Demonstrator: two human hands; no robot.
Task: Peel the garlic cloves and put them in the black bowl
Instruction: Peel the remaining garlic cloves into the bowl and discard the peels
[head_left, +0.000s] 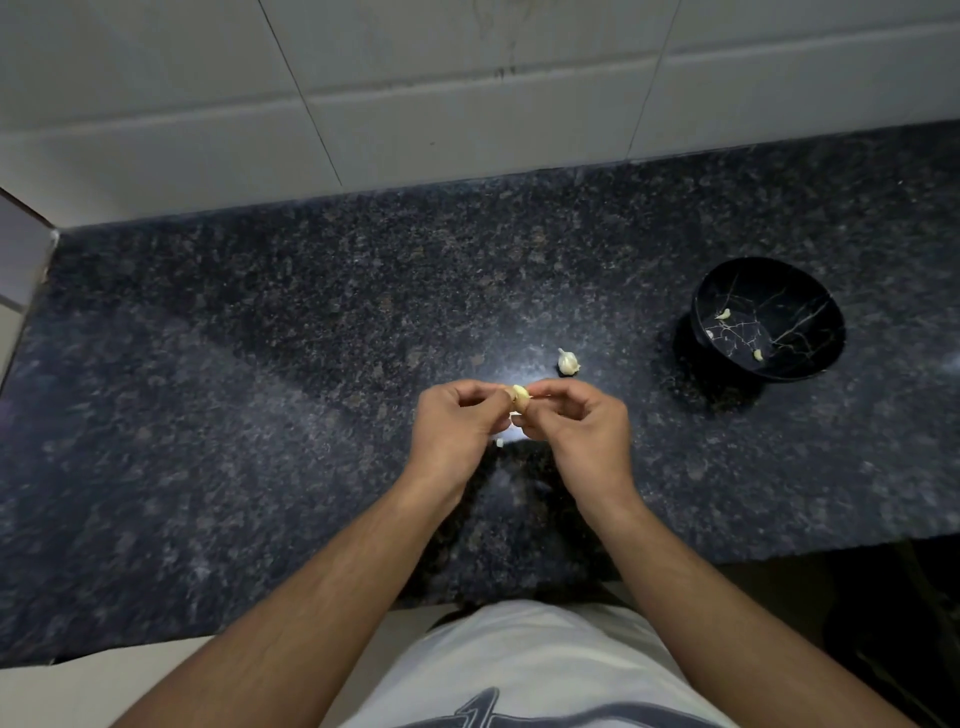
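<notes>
Dark speckled stone bench (260, 389) against a pale tiled wall (415, 93). Clove (521, 397) pinched between my left hand (457, 423) and right hand (576, 428), held together above the bench, fingertips curled on it from both sides. Its long axis seems to run roughly across, hand to hand. Black bowl (810, 364) lies to the right and slightly beyond, nearer my right hand, with peeled cloves (723, 314) inside. Garlic bulb remnant (568, 361) sits just past the hands. How much skin remains: cannot tell, fingers cover it
</notes>
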